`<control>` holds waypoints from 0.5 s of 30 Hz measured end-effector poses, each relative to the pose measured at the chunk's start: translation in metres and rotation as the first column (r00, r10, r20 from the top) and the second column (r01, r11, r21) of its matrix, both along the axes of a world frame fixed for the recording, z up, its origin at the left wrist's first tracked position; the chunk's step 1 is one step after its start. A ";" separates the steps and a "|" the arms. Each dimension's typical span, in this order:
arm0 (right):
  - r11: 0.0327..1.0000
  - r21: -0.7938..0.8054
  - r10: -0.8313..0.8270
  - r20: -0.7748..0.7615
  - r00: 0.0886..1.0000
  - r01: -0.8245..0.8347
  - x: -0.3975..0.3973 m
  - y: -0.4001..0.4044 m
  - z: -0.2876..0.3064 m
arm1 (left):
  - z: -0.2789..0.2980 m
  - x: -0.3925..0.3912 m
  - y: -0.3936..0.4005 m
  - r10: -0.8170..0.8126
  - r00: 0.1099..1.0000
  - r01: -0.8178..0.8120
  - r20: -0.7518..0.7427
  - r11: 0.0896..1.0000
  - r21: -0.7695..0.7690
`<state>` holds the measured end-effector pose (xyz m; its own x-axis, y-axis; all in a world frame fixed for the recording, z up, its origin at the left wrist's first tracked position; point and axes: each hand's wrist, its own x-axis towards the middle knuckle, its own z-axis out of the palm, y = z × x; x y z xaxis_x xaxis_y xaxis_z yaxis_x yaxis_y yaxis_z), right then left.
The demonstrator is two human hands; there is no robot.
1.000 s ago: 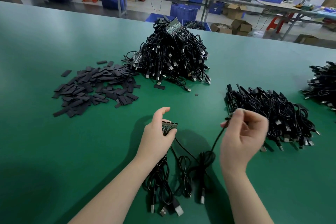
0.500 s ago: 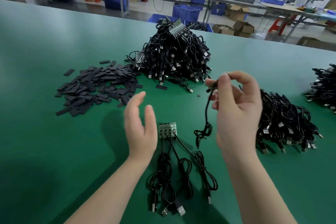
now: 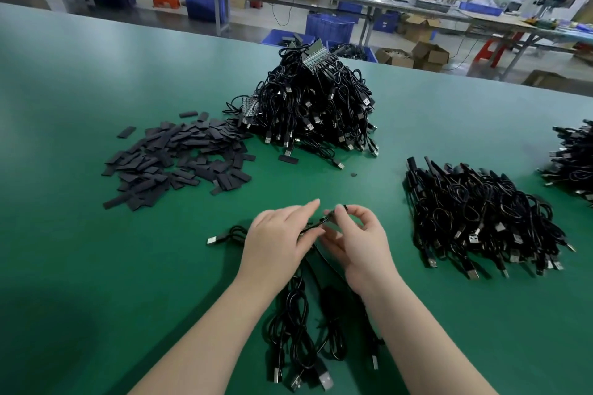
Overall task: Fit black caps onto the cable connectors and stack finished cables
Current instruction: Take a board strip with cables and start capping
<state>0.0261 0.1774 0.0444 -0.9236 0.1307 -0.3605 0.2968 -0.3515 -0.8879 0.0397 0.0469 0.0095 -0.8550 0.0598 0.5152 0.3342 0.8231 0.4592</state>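
Note:
My left hand and my right hand meet low over the green table. Between them is one black cable. My right hand pinches its small connector end, and my left hand holds the wire just beside it. The cable's USB plug trails to the left on the table. A bundle of several joined cables lies under my wrists, its connector board hidden by my hands. Flat black caps lie in a loose heap at the left.
A tall heap of black cables with connector strips stands behind the hands. A lower stack of cables lies at the right, and another pile is at the right edge. Benches and blue crates lie beyond the table.
My right hand came down from chest height with the single cable. My left hand, open and held up before, moved in and took hold of the wire. The connector board is now covered.

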 end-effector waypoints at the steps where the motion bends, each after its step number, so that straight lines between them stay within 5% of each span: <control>1: 0.995 0.075 0.068 -0.006 0.998 -0.067 0.001 0.002 0.000 | 0.000 0.000 -0.001 -0.016 1.000 0.015 0.019 0.999 0.034; 3: 0.922 0.350 0.189 -0.030 0.981 -0.167 0.004 0.009 0.001 | 0.001 0.000 -0.002 -0.033 0.999 0.031 0.023 0.997 0.076; 4: 0.803 0.569 0.249 -0.050 0.967 -0.177 0.005 0.014 0.003 | 0.002 0.000 -0.002 -0.035 0.999 0.033 0.017 0.995 0.097; 6: 0.370 0.913 0.365 0.024 0.931 -0.169 0.005 0.025 0.007 | 0.003 -0.001 -0.003 -0.012 1.000 0.008 0.025 0.988 0.157; 8: 0.006 0.958 0.402 0.259 0.878 -0.286 0.007 0.030 0.012 | 0.002 -0.004 -0.004 0.017 0.999 -0.024 0.038 0.979 0.205; 9: -0.015 0.925 0.415 0.351 0.839 -0.380 0.008 0.029 0.014 | 0.002 -0.006 -0.005 0.024 0.999 -0.031 0.035 0.976 0.213; 11: 0.110 0.876 0.463 0.373 0.804 -0.470 0.011 0.024 0.021 | 0.000 -0.007 -0.004 0.025 0.999 -0.032 0.038 0.980 0.195; 15: 0.159 0.980 0.432 0.036 0.901 -0.116 0.000 -0.001 0.043 | 0.000 -0.010 -0.001 0.039 0.995 -0.051 0.092 0.990 0.130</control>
